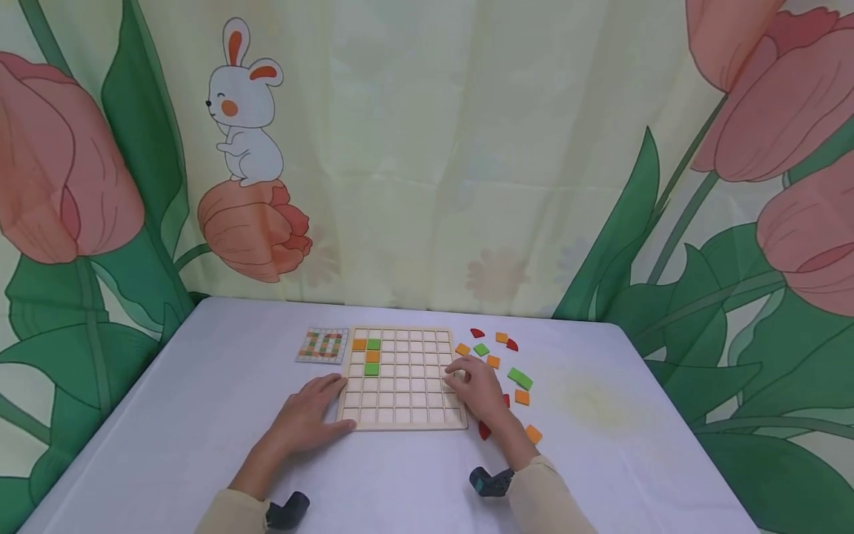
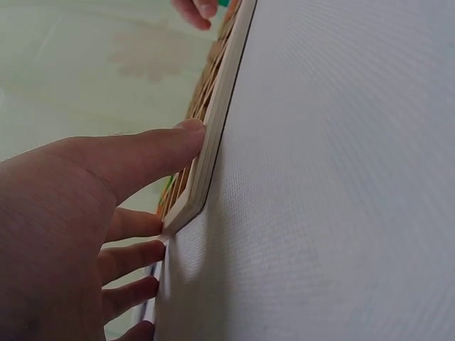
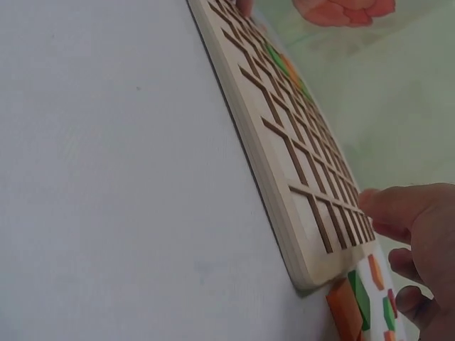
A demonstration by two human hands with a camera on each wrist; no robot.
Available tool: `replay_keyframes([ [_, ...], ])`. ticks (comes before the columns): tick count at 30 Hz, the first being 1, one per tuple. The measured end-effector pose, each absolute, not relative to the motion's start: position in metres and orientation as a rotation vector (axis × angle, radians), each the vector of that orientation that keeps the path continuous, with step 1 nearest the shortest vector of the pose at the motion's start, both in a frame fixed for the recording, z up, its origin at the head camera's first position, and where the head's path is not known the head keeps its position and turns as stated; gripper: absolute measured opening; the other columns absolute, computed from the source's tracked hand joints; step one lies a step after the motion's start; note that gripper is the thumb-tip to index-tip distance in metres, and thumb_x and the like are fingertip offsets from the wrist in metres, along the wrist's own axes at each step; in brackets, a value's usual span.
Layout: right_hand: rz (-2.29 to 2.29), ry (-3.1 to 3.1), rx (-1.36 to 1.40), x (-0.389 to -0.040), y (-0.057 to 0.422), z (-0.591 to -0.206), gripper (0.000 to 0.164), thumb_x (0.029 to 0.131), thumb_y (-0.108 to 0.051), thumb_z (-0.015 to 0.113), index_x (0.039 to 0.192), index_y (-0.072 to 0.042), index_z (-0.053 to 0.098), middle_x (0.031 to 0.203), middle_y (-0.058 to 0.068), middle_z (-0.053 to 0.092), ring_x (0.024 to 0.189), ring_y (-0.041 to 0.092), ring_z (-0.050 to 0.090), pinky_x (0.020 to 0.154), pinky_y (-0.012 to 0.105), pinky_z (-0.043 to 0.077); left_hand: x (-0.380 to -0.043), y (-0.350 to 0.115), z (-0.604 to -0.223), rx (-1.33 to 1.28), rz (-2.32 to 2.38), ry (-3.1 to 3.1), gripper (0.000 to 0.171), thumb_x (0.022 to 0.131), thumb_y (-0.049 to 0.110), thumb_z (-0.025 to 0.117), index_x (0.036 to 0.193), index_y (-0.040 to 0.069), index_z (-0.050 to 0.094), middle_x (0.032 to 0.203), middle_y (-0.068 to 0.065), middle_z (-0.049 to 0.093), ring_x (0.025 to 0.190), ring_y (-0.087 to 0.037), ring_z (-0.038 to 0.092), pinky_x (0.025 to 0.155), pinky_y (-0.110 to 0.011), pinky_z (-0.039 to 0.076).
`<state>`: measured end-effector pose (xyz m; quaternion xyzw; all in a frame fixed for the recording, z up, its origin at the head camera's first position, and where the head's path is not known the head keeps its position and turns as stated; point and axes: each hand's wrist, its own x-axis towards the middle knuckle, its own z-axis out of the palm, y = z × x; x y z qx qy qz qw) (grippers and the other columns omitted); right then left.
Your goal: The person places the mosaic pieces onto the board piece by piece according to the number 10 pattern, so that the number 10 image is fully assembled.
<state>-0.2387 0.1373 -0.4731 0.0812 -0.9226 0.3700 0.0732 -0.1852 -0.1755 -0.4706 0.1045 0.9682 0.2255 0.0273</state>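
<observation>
While left grip (image 1: 308,415), spread, touches the board (image 1: 410,386), right grip (image 1: 479,383) gapes slightly.

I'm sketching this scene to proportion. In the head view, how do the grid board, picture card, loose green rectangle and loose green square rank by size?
Largest to smallest:
1. Grid board
2. Picture card
3. Loose green rectangle
4. Loose green square

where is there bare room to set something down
White cloth lies bare left of the patterned card and the left hand, right of the loose pieces, and between the forearms, nearer than the board. It is crowded around the right hand, where pieces lie scattered.
</observation>
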Motion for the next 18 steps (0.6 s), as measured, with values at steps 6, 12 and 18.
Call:
replay_keyframes([
  [6,1.078,-2.807,0.125,-0.236,0.153,-0.478,0.011,0.084,-0.019,0.075,0.095,-0.019,0.075,0.100,-0.004,0.067,0.073,0.014,0.049,0.059,0.021,0.042,-0.186,-0.178,-0.473,0.322,0.706,2.983,0.080,0.080,0.049,0.073,0.144,0.011,0.045,0.150,-0.012,0.042,0.140,-0.036,0.036,0.104,-0.066,0.034],
  [12,1.051,-2.842,0.069,-0.230,0.167,-0.481,0.012,0.085,-0.021,0.074,0.097,-0.021,0.074,0.101,-0.004,0.067,0.079,0.014,0.050,0.063,0.022,0.045,-0.185,-0.176,-0.473,0.325,0.700,2.993,0.081,0.080,0.050,0.073,0.144,0.010,0.045,0.150,-0.012,0.043,0.140,-0.036,0.036,0.105,-0.065,0.034],
  [18,1.041,-2.851,0.043,-0.221,0.177,-0.476,0.012,0.086,-0.020,0.073,0.097,-0.021,0.074,0.101,-0.004,0.067,0.081,0.014,0.050,0.063,0.021,0.045,-0.185,-0.177,-0.472,0.337,0.699,2.994,0.081,0.080,0.050,0.073,0.145,0.010,0.044,0.150,-0.012,0.042,0.140,-0.036,0.036,0.105,-0.065,0.034],
])
